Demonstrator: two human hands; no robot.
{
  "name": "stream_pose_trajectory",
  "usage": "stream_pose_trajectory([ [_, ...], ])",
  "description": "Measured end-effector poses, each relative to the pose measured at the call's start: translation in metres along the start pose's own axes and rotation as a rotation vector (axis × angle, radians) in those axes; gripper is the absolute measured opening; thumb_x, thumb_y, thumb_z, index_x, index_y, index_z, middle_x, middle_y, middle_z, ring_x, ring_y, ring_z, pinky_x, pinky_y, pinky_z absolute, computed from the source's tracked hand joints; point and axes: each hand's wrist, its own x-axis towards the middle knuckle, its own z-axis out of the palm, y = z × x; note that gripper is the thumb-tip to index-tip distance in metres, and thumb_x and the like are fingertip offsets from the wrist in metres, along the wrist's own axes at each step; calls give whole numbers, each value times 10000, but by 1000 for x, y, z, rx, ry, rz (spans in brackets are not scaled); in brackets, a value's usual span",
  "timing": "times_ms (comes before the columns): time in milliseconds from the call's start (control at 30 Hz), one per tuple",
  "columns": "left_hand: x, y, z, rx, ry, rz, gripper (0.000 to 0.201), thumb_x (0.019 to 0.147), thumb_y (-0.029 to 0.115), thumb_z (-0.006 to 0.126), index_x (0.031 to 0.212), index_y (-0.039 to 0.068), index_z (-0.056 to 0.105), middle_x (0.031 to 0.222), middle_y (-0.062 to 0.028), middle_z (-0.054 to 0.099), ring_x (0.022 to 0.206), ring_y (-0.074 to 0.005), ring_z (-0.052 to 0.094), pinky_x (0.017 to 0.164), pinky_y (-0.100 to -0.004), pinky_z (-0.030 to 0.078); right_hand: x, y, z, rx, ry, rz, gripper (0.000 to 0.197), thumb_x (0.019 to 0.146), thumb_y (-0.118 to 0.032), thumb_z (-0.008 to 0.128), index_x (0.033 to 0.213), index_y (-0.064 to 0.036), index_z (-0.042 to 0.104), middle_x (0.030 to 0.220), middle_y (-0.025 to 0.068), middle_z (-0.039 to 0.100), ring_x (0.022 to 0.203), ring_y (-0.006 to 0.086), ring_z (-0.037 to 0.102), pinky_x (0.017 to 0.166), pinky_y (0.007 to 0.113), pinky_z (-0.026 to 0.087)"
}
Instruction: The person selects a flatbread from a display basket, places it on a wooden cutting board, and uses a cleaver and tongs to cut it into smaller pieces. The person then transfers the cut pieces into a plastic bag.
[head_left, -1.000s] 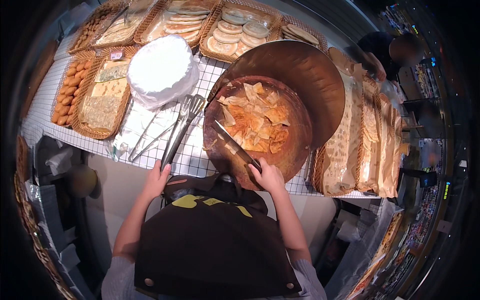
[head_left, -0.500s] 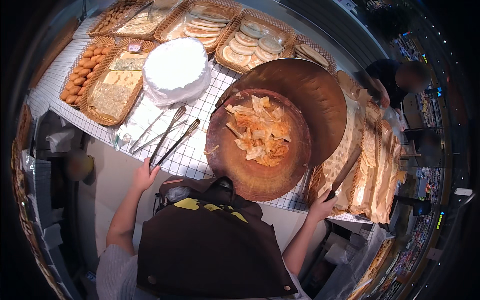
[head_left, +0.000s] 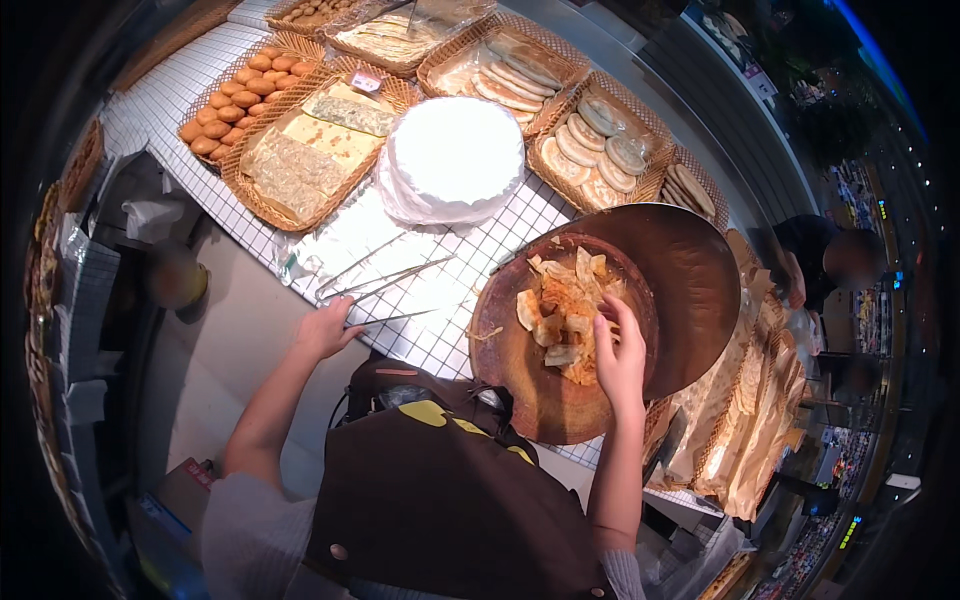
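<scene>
My left hand (head_left: pixel 328 328) is closed around the handle end of metal tongs (head_left: pixel 400 318), whose arms spread apart over the checked tabletop. My right hand (head_left: pixel 622 350) reaches over a round wooden chopping board (head_left: pixel 520 400), its fingers slightly curled and apart at the right edge of a pile of cut flatbread pieces (head_left: pixel 565 315). The pieces are pale with an orange-red coating. Whether the fingertips grip any piece cannot be made out. A tall curved brown metal guard (head_left: pixel 695 290) stands around the board's far right side.
A white plastic-wrapped round stack (head_left: pixel 455 155) stands behind the tongs. Wicker baskets hold brown oval pastries (head_left: pixel 235 105), folded flat pancakes (head_left: pixel 300 160) and round flatbreads (head_left: pixel 600 145). Paper-wrapped flatbreads (head_left: pixel 745 400) lie at the right. A person (head_left: pixel 805 255) is beyond the counter.
My right hand no longer holds the knife and has moved left onto the flatbread pieces. The tongs in my left hand have swung lower to the right. The whole view has shifted.
</scene>
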Motion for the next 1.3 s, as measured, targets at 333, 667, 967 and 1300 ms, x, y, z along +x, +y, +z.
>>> stream_pose_trajectory([
  [333, 35, 22, 12, -208, 436, 57, 555, 814, 293, 696, 1262, 29, 502, 1183, -136, 474, 1134, -297, 445, 967, -435, 334, 185, -82, 228, -190, -514, -63, 512, 826, -306, 724, 1245, -39, 598, 1151, 194, 649, 1068, 362, 602, 998, 422, 377],
  [667, 145, 55, -50, -1205, 702, -57, 438, 913, 207, 614, 1317, 90, 493, 1180, -118, 533, 1098, -230, 512, 897, -345, 446, 210, -77, 217, 978, -497, 610, 128, 905, -161, 654, 842, -63, 600, 787, 23, 624, 733, 130, 557, 697, 250, 447],
  [967, 203, 46, -45, -857, 363, 132, 504, 910, 282, 604, 1364, 102, 477, 1372, -149, 472, 1239, -308, 450, 1048, -403, 312, 209, -113, 160, 2111, -278, 492, 219, 992, -229, 498, 865, -51, 517, 798, 27, 493, 753, 157, 476, 743, 297, 429],
  [1300, 200, 106, -74, -1815, -131, -168, 770, 926, 649, 419, 1514, 206, 193, 1560, -75, 182, 1409, -270, 235, 1027, -570, 307, 195, -83, 159, 1480, -363, 298, 163, 1003, -266, 492, 989, -111, 544, 848, 22, 532, 745, 151, 488, 763, 334, 429],
])
